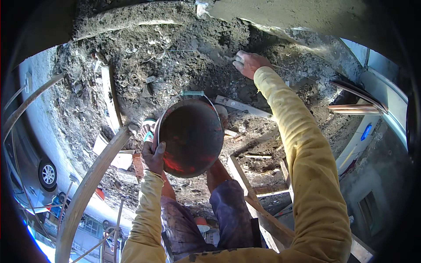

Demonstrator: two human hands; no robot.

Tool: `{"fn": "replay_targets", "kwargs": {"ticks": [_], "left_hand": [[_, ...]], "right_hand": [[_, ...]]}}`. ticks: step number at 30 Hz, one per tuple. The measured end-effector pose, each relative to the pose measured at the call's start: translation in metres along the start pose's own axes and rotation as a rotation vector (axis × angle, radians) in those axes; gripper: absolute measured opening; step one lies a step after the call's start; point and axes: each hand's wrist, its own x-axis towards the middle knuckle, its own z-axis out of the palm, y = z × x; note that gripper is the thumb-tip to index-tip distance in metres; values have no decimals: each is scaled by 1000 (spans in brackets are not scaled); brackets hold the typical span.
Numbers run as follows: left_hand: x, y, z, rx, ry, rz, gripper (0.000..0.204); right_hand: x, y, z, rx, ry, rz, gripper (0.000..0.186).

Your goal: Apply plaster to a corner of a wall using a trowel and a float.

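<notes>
A round bucket with a dark inside and a wire handle with a pale green grip hangs in front of my legs. My left hand is closed on its left rim, thumb toward the front. My right hand reaches far forward, well away from the bucket, near the base of a rough grey wall. Its fingers are curled closed; a greyish blur lies just left of them, and I cannot make out what they hold. Both arms wear yellow sleeves.
Rubble-strewn ground lies far below. A long wooden pole rises at the left, and timber beams cross beside my right leg. A pale plank lies beyond the bucket. A parked car stands at far left.
</notes>
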Motion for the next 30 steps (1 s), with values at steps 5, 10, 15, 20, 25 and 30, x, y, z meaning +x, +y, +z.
{"fn": "replay_targets", "kwargs": {"ticks": [5,10,15,20,25,30], "left_hand": [[11,19,-1,14,-28,37,40],[12,12,-1,19,-34,60,38],[8,11,8,-100,-68,12,41],[11,30,18,-165,-11,-4,42],[27,42,17,-194,47,24,37],[32,30,10,-185,68,-14,41]], "right_hand": [[-15,9,-20,-118,257,16,32],[-1,27,-33,-86,318,97,31],[-13,13,-22,-128,373,156,32],[-59,2,-11,-31,537,112,30],[-145,-48,6,-86,523,-88,23],[-169,-55,13,-51,472,-145,29]]}}
